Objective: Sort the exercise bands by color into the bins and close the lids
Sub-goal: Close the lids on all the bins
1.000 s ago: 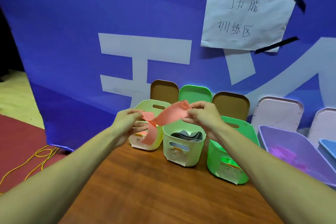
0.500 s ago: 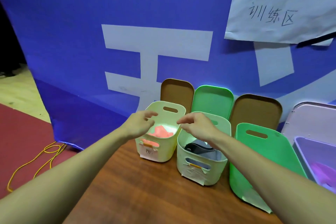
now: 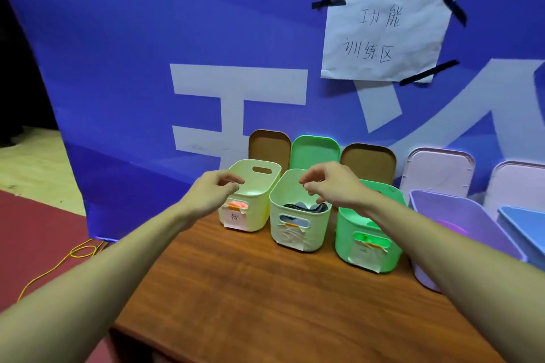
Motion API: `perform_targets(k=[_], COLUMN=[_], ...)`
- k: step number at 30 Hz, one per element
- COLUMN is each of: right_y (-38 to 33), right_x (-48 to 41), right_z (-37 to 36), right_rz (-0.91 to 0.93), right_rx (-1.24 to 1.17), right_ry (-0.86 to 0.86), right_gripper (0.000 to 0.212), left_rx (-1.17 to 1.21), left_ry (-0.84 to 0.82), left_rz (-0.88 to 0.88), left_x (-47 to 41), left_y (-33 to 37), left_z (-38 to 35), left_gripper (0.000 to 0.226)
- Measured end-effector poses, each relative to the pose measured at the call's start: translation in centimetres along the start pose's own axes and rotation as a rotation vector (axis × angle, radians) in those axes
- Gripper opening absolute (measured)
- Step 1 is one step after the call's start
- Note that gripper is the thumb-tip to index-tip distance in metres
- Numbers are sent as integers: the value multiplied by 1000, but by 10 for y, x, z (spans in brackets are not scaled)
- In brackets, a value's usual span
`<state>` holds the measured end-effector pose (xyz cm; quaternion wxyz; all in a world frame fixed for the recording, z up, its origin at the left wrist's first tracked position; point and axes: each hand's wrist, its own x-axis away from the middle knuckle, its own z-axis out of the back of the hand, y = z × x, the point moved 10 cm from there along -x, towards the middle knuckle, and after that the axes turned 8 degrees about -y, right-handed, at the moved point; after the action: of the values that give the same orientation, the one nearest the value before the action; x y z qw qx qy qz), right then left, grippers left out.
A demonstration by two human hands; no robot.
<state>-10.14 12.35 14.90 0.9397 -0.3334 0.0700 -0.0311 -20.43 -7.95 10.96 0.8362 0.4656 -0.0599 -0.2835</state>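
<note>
Head view, looking down along both forearms at a blue banner (image 3: 147,68) with white lettering, which stands behind a wooden bench (image 3: 265,303); a handwritten paper sign (image 3: 383,35) is taped to the banner with black tape. Bins stand in a row along the bench's far edge, all open. At the right edge is a blue bin (image 3: 525,224), cut off by the frame; beside it is a large purple bin (image 3: 436,196) with a purple band (image 3: 451,227) lying inside; two pale lids (image 3: 439,171) lean against the banner behind these. Next leftward is a bright green bin (image 3: 351,244), then a pale green bin (image 3: 278,209) holding dark bands (image 3: 306,207), then a pale yellow bin (image 3: 259,215) nearest the far left corner; a pink band (image 3: 237,204) shows through the yellow bin's front handle slot. A brown lid (image 3: 268,147), a green lid (image 3: 314,152) and another brown lid (image 3: 367,162) stand upright behind these three. The left hand (image 3: 212,191) hovers at the yellow bin's near rim, fingers loosely curled, holding nothing; the right hand (image 3: 333,183) hovers over the pale green bin, thumb and forefinger close together, likewise empty. Taped paper labels hang on the fronts of the three small bins. A yellow cord (image 3: 79,250) lies on the red floor off the bench's left edge.
</note>
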Motion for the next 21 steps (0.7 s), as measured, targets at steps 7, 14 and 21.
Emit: perform_targets(k=[7, 14, 21], right_y=[24, 87, 118], right_x=[-40, -168, -266], right_z=[21, 19, 15], right_rz=[-14, -70, -118], right_rx=[39, -20, -58], right_ry=[5, -7, -52], right_gripper=[21, 23, 29], left_rx=[4, -13, 42], left_ry=[62, 128, 58], left_rz=[11, 63, 236], left_x=[-50, -176, -271], left_y=[2, -35, -70], left_z=[2, -2, -7], left_gripper=[20, 17, 14])
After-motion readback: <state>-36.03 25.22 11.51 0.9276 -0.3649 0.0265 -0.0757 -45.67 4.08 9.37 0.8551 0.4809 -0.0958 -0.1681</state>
